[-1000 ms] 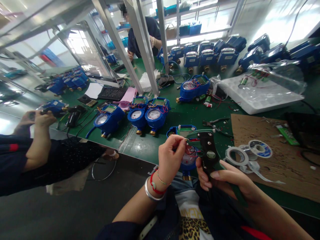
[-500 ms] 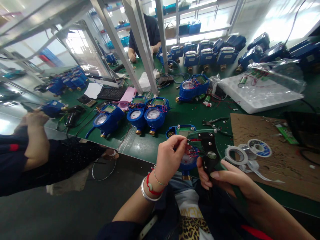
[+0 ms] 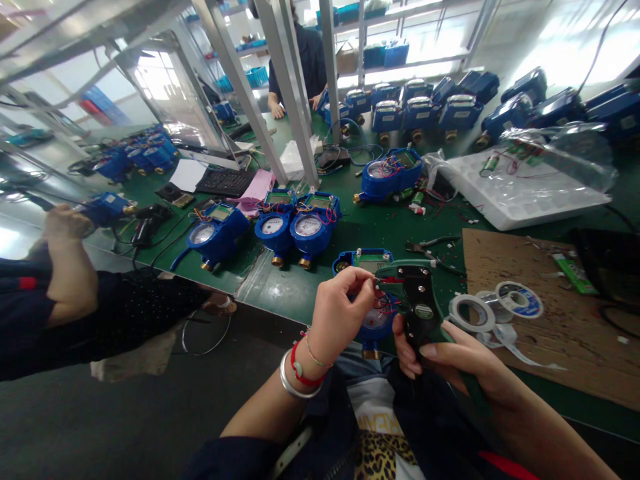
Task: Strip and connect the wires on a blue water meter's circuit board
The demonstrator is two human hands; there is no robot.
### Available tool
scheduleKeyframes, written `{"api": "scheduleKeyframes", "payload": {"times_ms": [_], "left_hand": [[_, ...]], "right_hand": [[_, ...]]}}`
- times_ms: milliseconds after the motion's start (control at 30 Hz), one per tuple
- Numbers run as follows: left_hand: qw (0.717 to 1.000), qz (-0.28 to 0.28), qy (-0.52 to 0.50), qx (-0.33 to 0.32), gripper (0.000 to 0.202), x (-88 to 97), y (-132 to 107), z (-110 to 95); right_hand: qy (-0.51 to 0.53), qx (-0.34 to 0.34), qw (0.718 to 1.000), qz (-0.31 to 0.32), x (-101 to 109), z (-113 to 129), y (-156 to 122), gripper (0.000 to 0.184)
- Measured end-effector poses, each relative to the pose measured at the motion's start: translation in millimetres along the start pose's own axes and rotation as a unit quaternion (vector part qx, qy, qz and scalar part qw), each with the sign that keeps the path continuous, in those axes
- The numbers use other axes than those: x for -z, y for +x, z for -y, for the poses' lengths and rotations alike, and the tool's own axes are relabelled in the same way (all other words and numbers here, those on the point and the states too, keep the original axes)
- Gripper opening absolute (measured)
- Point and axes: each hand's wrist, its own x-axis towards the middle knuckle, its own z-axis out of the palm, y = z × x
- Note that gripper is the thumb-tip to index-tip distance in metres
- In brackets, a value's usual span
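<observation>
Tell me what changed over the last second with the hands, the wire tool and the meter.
Little changed. The left hand still pinches a wire at the blue meter; the right hand keeps its grip on the black wire tool. The co-worker's hand at far left shifted slightly.

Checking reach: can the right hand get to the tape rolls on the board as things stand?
Probably not freely: the right hand is closed on the black stripper tool. The tape rolls lie close by on the board, nothing between, so setting the tool down should free the way.
</observation>
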Motion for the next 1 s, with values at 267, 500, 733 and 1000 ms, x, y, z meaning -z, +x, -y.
{"api": "scheduleKeyframes", "payload": {"times_ms": [267, 500, 733, 1000], "left_hand": [[1.0, 0.011, 0.011, -0.001, 0.014, 0.6, -0.7, -0.4], [1.0, 0.008, 0.008, 0.001, 0.016, 0.1, -1.5, -1.4], [0.999, 0.025, 0.024, 0.0, 0.018, 0.6, 0.3, -0.6], [0.999, 0.037, 0.01, -0.01, 0.019, 1.4, -0.5, -0.6]], "right_hand": [[0.016, 0.005, 1.0, 0.004, -1.4, 0.3, 0.8, 0.034], [0.016, 0.008, 1.0, 0.012, -0.5, 0.2, 0.3, 0.032], [-0.01, -0.008, 1.0, -0.023, -9.0, 5.9, -1.2, 0.024], [0.005, 0.007, 1.0, 0.0, -4.4, 1.8, 0.1, 0.031]]}}
